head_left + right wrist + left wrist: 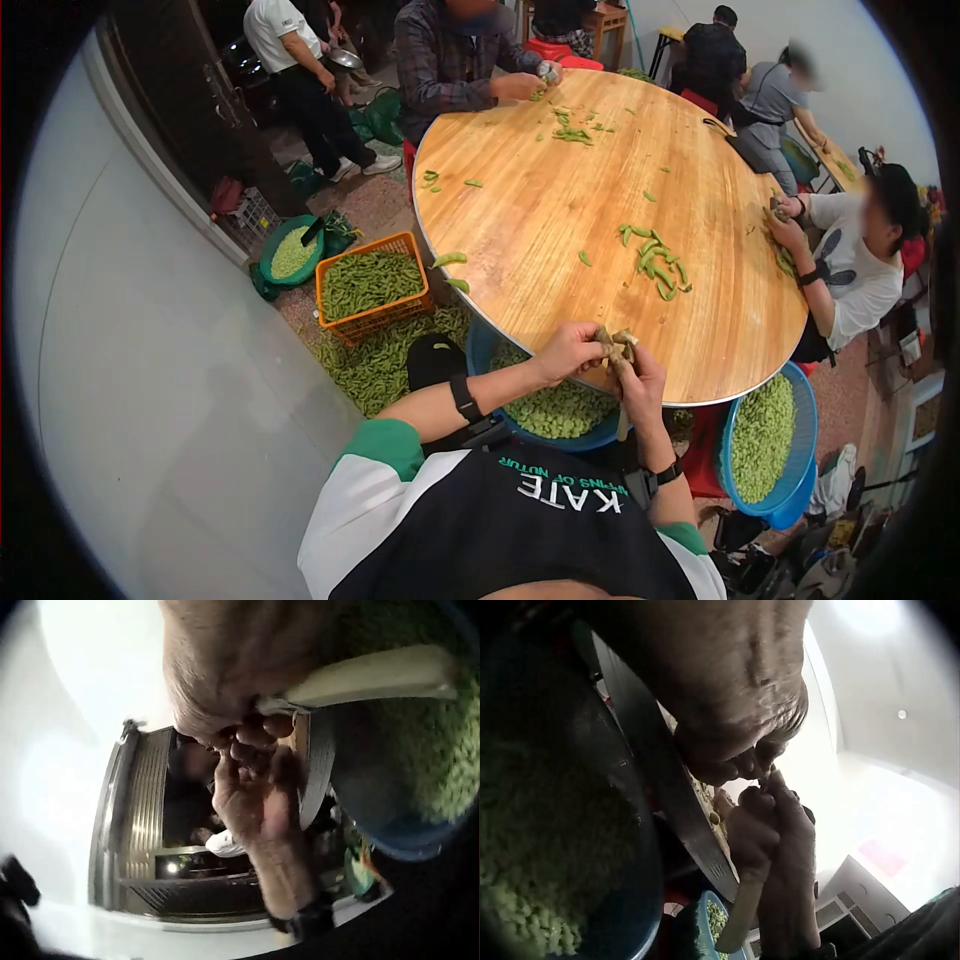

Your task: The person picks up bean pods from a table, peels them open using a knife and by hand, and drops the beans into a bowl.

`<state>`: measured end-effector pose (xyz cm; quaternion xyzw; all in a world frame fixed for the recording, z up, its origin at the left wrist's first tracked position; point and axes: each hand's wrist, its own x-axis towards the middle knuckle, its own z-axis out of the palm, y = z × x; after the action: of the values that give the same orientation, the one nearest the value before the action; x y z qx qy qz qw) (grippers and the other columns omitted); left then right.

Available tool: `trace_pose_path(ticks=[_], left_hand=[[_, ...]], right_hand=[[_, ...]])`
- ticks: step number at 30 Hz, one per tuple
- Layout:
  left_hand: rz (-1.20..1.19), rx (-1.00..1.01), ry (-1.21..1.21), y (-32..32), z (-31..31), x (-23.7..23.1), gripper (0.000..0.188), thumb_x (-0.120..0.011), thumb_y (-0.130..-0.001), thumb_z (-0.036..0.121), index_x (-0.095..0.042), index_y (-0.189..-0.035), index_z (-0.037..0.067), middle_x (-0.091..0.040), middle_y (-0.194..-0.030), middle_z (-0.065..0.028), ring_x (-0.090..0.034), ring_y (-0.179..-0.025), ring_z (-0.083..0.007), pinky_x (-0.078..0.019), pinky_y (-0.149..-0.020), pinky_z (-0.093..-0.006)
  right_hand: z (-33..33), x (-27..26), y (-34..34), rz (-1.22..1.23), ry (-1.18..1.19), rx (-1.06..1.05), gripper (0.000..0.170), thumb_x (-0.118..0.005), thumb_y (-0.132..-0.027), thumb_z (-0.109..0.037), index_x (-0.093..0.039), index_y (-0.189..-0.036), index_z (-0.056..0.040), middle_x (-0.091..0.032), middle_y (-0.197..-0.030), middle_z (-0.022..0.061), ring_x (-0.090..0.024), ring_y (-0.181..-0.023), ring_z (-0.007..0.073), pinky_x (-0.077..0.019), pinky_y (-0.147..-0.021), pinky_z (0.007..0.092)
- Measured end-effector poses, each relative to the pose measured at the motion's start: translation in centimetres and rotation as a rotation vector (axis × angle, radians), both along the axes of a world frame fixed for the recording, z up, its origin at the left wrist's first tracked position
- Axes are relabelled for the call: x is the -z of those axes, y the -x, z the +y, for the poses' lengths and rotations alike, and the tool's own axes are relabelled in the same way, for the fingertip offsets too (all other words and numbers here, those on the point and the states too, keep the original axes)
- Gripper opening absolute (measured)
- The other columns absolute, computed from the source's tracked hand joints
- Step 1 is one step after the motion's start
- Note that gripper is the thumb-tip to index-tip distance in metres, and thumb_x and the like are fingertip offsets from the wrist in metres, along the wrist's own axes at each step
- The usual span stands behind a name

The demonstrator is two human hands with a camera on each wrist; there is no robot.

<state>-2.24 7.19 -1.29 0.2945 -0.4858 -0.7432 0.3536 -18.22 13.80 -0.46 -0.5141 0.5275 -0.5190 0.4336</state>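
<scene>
From my remote seat, I'd keep both hands working just past the near edge of the surface (pixel 560 240), over the blue basin (pixel 483 352) set partly beneath it, so that freed beans fall inside its rim. I'd press along a pod's seam with the fingertips and nudge gently, since in my judgement a hard squeeze could bruise the beans. The right hand (pixel 640 378) holds a pale, rod-like piece (pixel 375 673); I'd keep its free end out of the way. The left hand (pixel 570 355) has its fingers bent in to meet the right's, but I cannot tell whether a pod is pinched there. The green pods (pixel 655 265) lie loosely heaped well in from the near edge, closer to the right edge than the left: slim, slightly curved, some overlapping. The shelled beans (pixel 560 412) in the basin look paler, small and plump
</scene>
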Motion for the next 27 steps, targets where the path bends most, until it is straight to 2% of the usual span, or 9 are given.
trace_pose_path(ticks=[3,5,10,12,15,17,20,24,27], left_hand=[[-0.020,0.006,-0.090,0.1,-0.3,-0.2,0.007,-0.057,-0.083,0.009,-0.063,-0.081,0.005,-0.057,-0.063,0.0001,-0.047,-0.049,-0.0052,-0.0339,-0.043,-0.0194],[0.006,0.014,-0.195,0.1,-0.9,0.4,0.007,-0.056,-0.078,0.007,-0.062,-0.080,0.006,-0.061,-0.066,-0.0034,-0.046,-0.046,-0.0069,-0.0326,-0.041,-0.0204],[-0.043,0.133,-0.301,-1.6,-0.5,-0.3,0.006,-0.058,-0.077,0.008,-0.058,-0.072,0.006,-0.049,-0.057,-0.0019,-0.039,-0.042,-0.0079,-0.0259,-0.036,-0.0227],[-0.334,0.026,0.086,-4.5,0.4,-3.8,0.010,-0.058,-0.079,0.010,-0.063,-0.082,0.002,-0.055,-0.063,-0.0017,-0.051,-0.054,-0.0097,-0.0371,-0.048,-0.0225],[-0.749,-0.427,0.767,-10.2,-0.7,-5.6,0.021,-0.050,-0.081,0.010,-0.064,-0.093,0.001,-0.063,-0.077,-0.0162,-0.061,-0.075,-0.0347,-0.0477,-0.071,-0.0408],[-1.244,-0.617,1.105,-14.3,-3.3,-4.4,0.019,-0.053,-0.082,0.012,-0.064,-0.095,0.003,-0.063,-0.083,-0.0167,-0.060,-0.083,-0.0353,-0.0474,-0.074,-0.0418],[-1.404,-0.729,1.333,-13.6,-4.9,-6.0,0.016,-0.057,-0.083,0.013,-0.064,-0.094,0.004,-0.063,-0.087,-0.0163,-0.059,-0.087,-0.0344,-0.0471,-0.076,-0.0430],[-0.749,-0.339,1.084,-5.4,-7.5,-6.5,0.014,-0.060,-0.081,0.012,-0.063,-0.092,0.002,-0.063,-0.088,-0.0161,-0.059,-0.084,-0.0346,-0.0474,-0.074,-0.0420],[-0.689,-0.152,1.213,2.8,-10.4,-5.6,0.018,-0.061,-0.083,0.014,-0.062,-0.095,0.001,-0.062,-0.088,-0.0177,-0.059,-0.087,-0.0350,-0.0479,-0.076,-0.0409]], right_hand=[[-0.3,0.9,0.4,0.244,0.095,0.019,0.026,-0.056,-0.088,-0.005,-0.058,-0.114,0.0016,-0.063,-0.089,0.0062,-0.059,-0.080,0.0123,-0.0484,-0.069,0.0270],[-0.3,-0.1,0.6,0.072,-0.075,-0.067,0.028,-0.058,-0.087,-0.007,-0.056,-0.114,0.0004,-0.062,-0.083,0.0090,-0.060,-0.076,0.0135,-0.0490,-0.067,0.0285],[0.2,-1.3,0.8,0.242,0.026,-0.122,0.023,-0.061,-0.085,-0.008,-0.056,-0.106,-0.0006,-0.061,-0.077,0.0106,-0.059,-0.069,0.0145,-0.0467,-0.059,0.0294],[0.7,-1.3,1.3,0.181,-0.044,-0.108,0.022,-0.062,-0.085,-0.009,-0.056,-0.105,-0.0001,-0.060,-0.075,0.0105,-0.058,-0.068,0.0147,-0.0466,-0.059,0.0294],[1.9,-1.8,0.8,0.350,0.110,-0.245,0.020,-0.066,-0.082,-0.011,-0.058,-0.098,-0.0015,-0.058,-0.074,0.0115,-0.058,-0.068,0.0221,-0.0466,-0.061,0.0335],[2.0,-0.8,0.5,0.455,0.326,-0.330,0.022,-0.068,-0.080,-0.011,-0.058,-0.098,-0.0033,-0.055,-0.077,0.0121,-0.057,-0.071,0.0287,-0.0463,-0.063,0.0368],[2.3,-0.6,0.1,0.508,0.325,-0.311,0.024,-0.068,-0.079,-0.011,-0.058,-0.100,-0.0042,-0.053,-0.082,0.0124,-0.056,-0.074,0.0319,-0.0461,-0.064,0.0378],[1.0,-0.3,0.6,0.321,0.236,-0.168,0.020,-0.062,-0.085,-0.009,-0.059,-0.104,-0.0029,-0.055,-0.080,0.0080,-0.057,-0.068,0.0202,-0.0450,-0.058,0.0309],[0.1,-0.9,2.0,0.068,0.034,-0.039,0.022,-0.055,-0.090,-0.009,-0.058,-0.110,-0.0008,-0.057,-0.081,0.0036,-0.055,-0.060,0.0105,-0.0431,-0.051,0.0242]])
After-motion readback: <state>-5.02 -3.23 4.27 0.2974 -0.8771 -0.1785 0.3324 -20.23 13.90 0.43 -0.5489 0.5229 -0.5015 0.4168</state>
